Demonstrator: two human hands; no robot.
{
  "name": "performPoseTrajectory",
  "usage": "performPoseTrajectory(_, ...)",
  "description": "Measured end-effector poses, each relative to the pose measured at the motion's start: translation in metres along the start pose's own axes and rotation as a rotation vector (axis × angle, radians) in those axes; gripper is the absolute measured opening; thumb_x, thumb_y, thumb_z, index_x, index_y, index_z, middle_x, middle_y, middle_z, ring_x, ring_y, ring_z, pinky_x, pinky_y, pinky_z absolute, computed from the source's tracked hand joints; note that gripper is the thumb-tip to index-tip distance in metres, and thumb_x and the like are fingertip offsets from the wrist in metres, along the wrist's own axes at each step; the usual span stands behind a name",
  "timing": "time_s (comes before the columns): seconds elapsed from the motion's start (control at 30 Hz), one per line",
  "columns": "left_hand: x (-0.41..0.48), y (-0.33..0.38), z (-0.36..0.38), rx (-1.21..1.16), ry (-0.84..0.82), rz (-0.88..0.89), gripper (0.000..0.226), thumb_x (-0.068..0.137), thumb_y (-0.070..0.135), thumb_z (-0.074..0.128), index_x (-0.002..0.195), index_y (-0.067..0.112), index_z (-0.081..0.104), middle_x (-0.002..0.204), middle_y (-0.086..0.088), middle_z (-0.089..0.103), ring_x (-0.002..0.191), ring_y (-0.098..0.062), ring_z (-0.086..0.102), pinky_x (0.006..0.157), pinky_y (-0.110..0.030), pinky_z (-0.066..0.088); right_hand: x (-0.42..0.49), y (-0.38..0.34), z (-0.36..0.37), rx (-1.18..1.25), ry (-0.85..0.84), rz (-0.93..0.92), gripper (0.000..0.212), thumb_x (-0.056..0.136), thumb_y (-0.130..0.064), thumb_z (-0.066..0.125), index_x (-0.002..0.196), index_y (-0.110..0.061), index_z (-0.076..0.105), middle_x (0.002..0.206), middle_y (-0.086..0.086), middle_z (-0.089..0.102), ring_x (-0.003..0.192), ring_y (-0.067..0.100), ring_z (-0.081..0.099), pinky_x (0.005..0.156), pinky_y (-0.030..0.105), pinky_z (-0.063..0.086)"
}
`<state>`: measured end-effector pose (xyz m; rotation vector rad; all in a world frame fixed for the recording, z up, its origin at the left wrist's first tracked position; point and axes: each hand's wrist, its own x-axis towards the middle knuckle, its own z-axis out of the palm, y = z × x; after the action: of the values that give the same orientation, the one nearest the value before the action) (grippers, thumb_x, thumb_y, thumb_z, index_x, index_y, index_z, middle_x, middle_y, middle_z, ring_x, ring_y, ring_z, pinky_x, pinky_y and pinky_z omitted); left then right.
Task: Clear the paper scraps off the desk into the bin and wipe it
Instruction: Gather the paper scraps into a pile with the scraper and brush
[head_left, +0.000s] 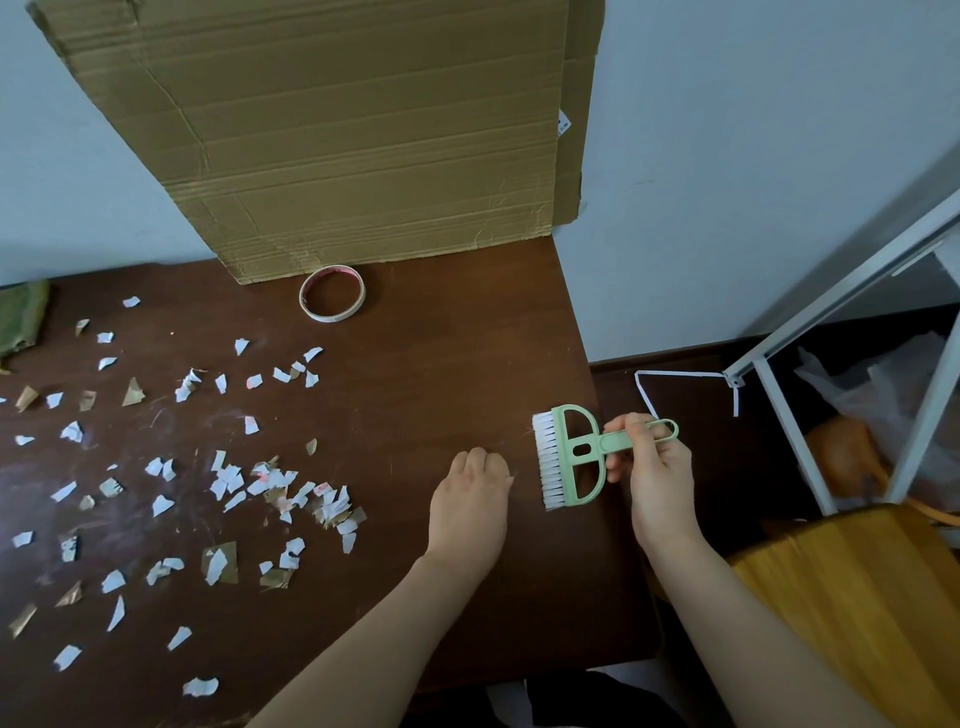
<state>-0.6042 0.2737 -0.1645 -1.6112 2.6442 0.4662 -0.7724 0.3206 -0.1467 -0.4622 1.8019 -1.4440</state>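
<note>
- My view looks down on the dark brown desk (415, 374). The paper scraps (218, 565), white and tan, lie scattered over its left half, thickest near the middle, well apart from both hands.
- The right hand (657, 470) holds a pale green brush (571, 457) over the desk's right edge. Fingers and thumb are curled round the handle, and the white bristles point left toward the scraps.
- The left hand (470, 499) rests on the desk just beside the bristles, its fingers curled under and pressed together. I see nothing in them.
- A roll of tape (332, 293) lies flat in front of a sheet of cardboard (337, 130) that leans on the wall.
- A small white label (563, 124) sits on the cardboard's right edge. Its print is too small to read.
- A green cloth (21, 317) lies at the desk's far left.
</note>
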Motion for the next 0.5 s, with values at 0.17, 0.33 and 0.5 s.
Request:
performPoseTrajectory(0.17, -0.001, -0.005, -0.002, -0.088, 0.034, -0.073, 0.023, 0.098, 0.040, 0.038, 0.096, 0.023, 0.054, 0.097, 0.009, 0.052, 0.090, -0.006, 0.049, 0.071, -0.016, 0.037, 0.000, 0.000, 0.000, 0.006, 0.005, 0.015, 0.030, 0.097, -0.022, 0.046, 0.076, -0.013, 0.065, 0.057, 0.001, 0.057, 0.055, 0.012, 0.053, 0.058, 0.028, 0.045)
performPoseTrajectory(0.33, -0.001, -0.008, -0.009, -0.195, 0.044, -0.070, 0.011, 0.093, 0.038, 0.050, 0.093, 0.027, 0.052, 0.089, 0.017, 0.046, 0.083, -0.001, 0.047, 0.066, -0.013, 0.032, -0.001, 0.000, 0.000, 0.007, 0.010, 0.015, 0.030, 0.097, -0.023, 0.045, 0.077, -0.013, 0.065, 0.057, 0.001, 0.057, 0.055, 0.011, 0.053, 0.057, 0.027, 0.046)
performPoseTrajectory(0.5, -0.001, -0.009, -0.015, -0.300, 0.036, -0.088, 0.021, 0.094, 0.043, 0.045, 0.100, 0.027, 0.058, 0.093, 0.016, 0.049, 0.082, -0.002, 0.051, 0.061, -0.013, 0.031, -0.001, 0.000, 0.002, 0.001, 0.017, 0.019, 0.030, 0.098, -0.025, 0.045, 0.079, -0.011, 0.065, 0.056, -0.001, 0.058, 0.053, 0.009, 0.053, 0.057, 0.024, 0.046)
